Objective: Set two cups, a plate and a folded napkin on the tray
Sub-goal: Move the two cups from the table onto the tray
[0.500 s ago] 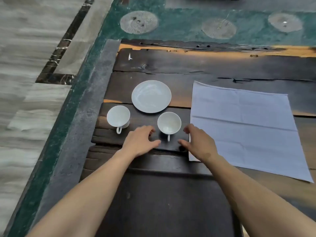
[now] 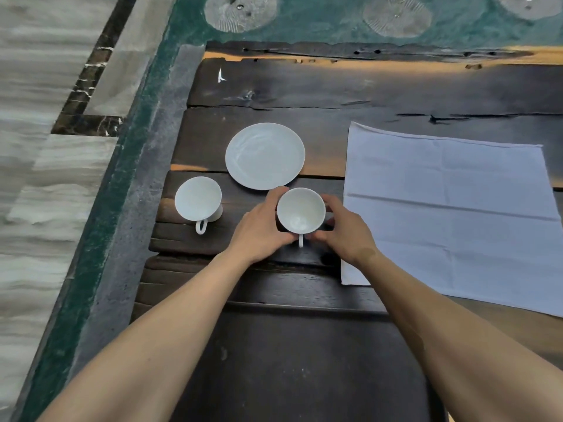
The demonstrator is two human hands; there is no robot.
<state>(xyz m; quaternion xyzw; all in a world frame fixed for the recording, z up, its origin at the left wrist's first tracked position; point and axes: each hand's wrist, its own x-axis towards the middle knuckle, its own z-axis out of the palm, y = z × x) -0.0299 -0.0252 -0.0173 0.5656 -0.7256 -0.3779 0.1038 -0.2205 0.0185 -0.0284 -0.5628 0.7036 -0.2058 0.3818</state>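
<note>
Fingers of both hands curve around a white cup [image 2: 301, 211], the left hand [image 2: 262, 229] at its 9 o'clock side and the right hand [image 2: 345, 231] at 3 o'clock, cradling it on the dark wooden table [image 2: 304, 86]. A second cup [image 2: 198, 198] sits at 9 o'clock, apart. A plate [image 2: 265, 155] lies at 11 o'clock. An unfolded napkin [image 2: 451, 214] spreads at 3 o'clock. No tray can be clearly made out; seemingly nothing is placed yet.

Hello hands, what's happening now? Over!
Left hand and right hand cupped around the nearer white ceramic cup. Round white plate, square white cloth napkin untouched. Nothing blocking.
</note>
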